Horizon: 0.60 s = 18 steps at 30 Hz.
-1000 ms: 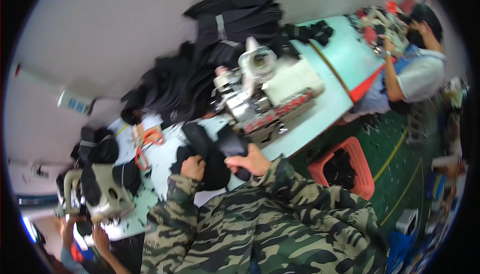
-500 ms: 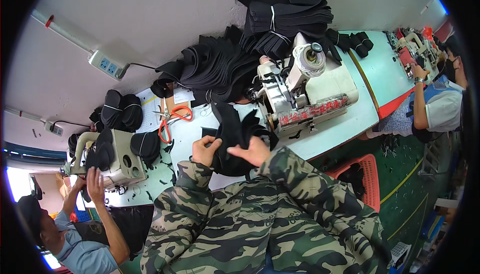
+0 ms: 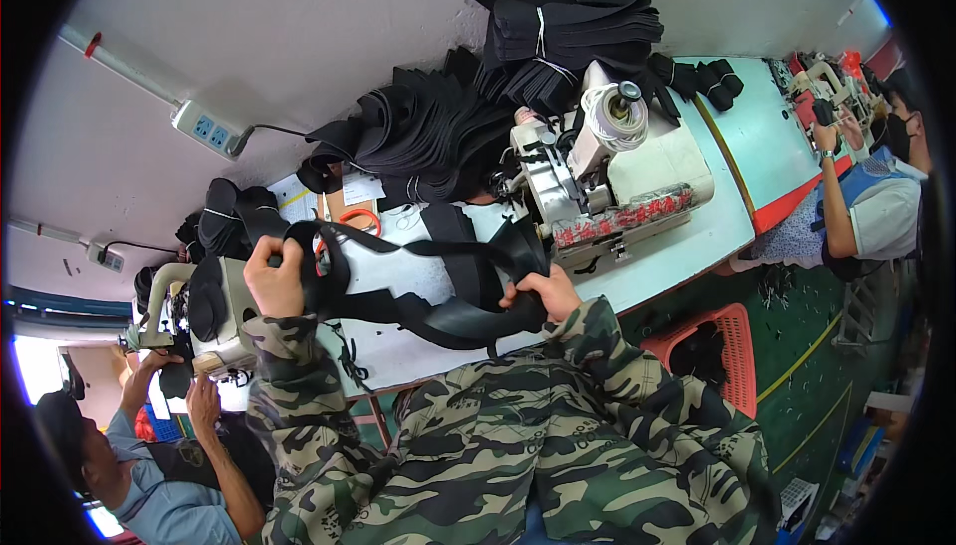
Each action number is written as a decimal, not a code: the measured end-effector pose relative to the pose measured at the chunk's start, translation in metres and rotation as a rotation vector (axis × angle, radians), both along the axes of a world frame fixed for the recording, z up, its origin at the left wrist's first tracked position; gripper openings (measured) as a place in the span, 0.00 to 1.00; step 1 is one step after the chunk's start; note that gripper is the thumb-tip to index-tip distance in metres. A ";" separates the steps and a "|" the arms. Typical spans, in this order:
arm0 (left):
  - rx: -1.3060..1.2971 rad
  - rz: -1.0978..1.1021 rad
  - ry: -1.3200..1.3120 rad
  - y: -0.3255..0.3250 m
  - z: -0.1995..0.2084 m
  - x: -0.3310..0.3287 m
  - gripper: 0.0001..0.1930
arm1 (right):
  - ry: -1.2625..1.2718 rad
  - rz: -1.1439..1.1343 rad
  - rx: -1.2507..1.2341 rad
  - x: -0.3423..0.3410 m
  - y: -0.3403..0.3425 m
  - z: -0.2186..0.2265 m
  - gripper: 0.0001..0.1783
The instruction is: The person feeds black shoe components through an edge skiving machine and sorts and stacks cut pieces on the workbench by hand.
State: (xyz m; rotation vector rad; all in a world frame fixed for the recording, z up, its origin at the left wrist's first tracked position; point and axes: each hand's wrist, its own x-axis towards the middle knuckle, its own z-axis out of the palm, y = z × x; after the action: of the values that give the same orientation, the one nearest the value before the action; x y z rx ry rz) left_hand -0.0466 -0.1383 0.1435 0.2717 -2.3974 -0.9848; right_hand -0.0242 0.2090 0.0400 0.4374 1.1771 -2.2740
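- Head view: black fabric strips point(image 3: 453, 322), thin and curling in long loops, are held above the white table point(image 3: 652, 271), before the sewing machine point(image 3: 657, 168).
- One end is pinched by the left hand point(image 3: 275, 278), the other by the right hand point(image 3: 548, 296); whether the pieces are joined cannot be told.
- Since the earlier frame, the bunched fabric has been drawn apart leftward.
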 end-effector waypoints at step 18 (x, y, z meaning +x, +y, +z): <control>-0.238 -0.340 -0.809 0.153 -0.123 0.033 0.19 | 0.341 0.140 0.230 0.007 0.004 0.056 0.07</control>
State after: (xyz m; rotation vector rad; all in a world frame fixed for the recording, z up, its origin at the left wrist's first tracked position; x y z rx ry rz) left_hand -0.0133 0.0144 0.0205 0.1978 -3.3570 -0.8034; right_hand -0.0170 0.2133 0.0956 0.0436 1.5949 -2.1540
